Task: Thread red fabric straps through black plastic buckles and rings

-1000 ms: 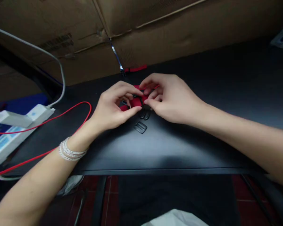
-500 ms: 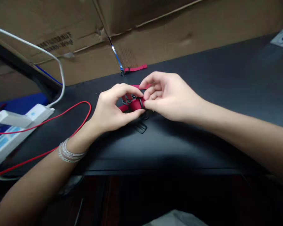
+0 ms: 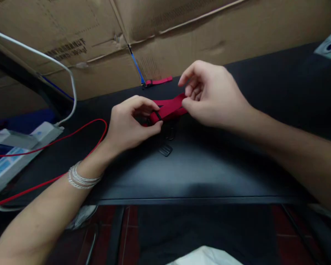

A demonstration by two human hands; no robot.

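Nearest the viewer, below the front edge of a black table point(image 3: 209, 173), are a white cloth point(image 3: 205, 257) and dark red floor tiles point(image 3: 106, 217). A beaded bracelet point(image 3: 81, 180) circles the left wrist. Above the table, the left hand point(image 3: 132, 123) curls narrowly around one end of a red webbing strap point(image 3: 168, 109), its thumb and fingers gripping beside a black plastic buckle point(image 3: 157, 116). The right hand point(image 3: 212, 94) pinches the other end between thumb and fingertips, its remaining fingers loosely spread. The strap spans the gap between the hands, held above the table. Its left end is hidden by the left fingers, and the buckle is only partly visible. Beneath the strap, a black plastic slider point(image 3: 165, 150) lies on the table; a second dark fitting point(image 3: 169, 134) just behind it is shadowed and hard to make out. To the left are a red cable point(image 3: 71, 138), a white power strip point(image 3: 45, 130) and a white cable point(image 3: 71, 84). Beyond the hands, a short red strap point(image 3: 158, 81) lies at the table's far edge against a cardboard box point(image 3: 209, 40).
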